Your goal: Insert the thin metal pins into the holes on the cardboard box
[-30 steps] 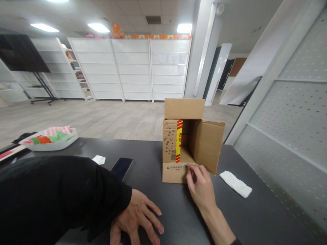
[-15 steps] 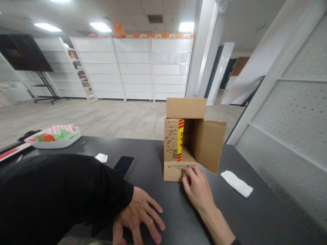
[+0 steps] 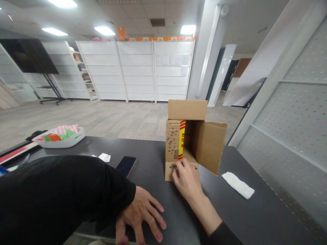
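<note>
A cardboard box (image 3: 204,146) lies on its side on the dark table (image 3: 255,217), its opening facing me and its flaps spread out. A yellow and red tape strip runs down its left wall. My right hand (image 3: 186,177) rests on the bottom flap, fingers curled over the flap's edge. Flat on the table near the front edge lies my left hand (image 3: 139,216), fingers spread, holding nothing, with a black sleeve behind it.
A dark phone (image 3: 126,166) lies left of the box. A folded white cloth (image 3: 238,185) is to the right, a small white wad (image 3: 105,157) to the left. A white tray (image 3: 60,137) with coloured cloths sits at the far left. A perforated white panel stands on the right.
My right hand has slid left along the box's bottom flap, from its right end to its left part. The left hand stays flat on the table.
</note>
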